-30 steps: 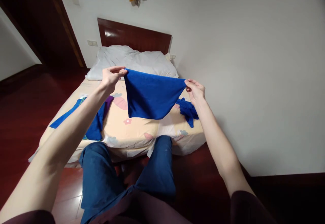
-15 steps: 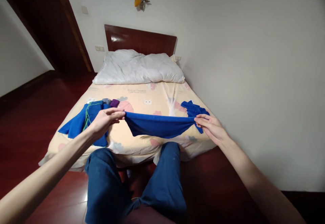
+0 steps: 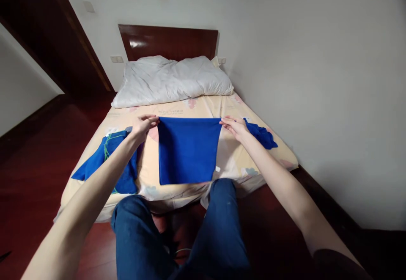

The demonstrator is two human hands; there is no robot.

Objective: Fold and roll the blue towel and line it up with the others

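Note:
A blue rectangular cloth (image 3: 189, 153) is stretched out between my two hands over the near part of the bed. My left hand (image 3: 145, 127) pinches its far left corner. At the far right corner, my right hand (image 3: 234, 127) pinches the same edge. The cloth's top edge is taut and its lower part hangs towards my knees. A small white tag (image 3: 217, 169) shows by its lower right side. Whether its near edge touches the sheet I cannot tell.
Blue clothes with green cords (image 3: 109, 157) lie left on the bed, partly behind my left forearm. A crumpled blue cloth (image 3: 261, 135) lies at the right edge. A white quilt (image 3: 171, 81) lies below the headboard (image 3: 168, 43). My knees are against the bed's near side.
Both hands have moved farther up the bed and closer together. The blue cloth, a sagging narrow strip before, now hangs open as a broad rectangle. My view has shifted slightly.

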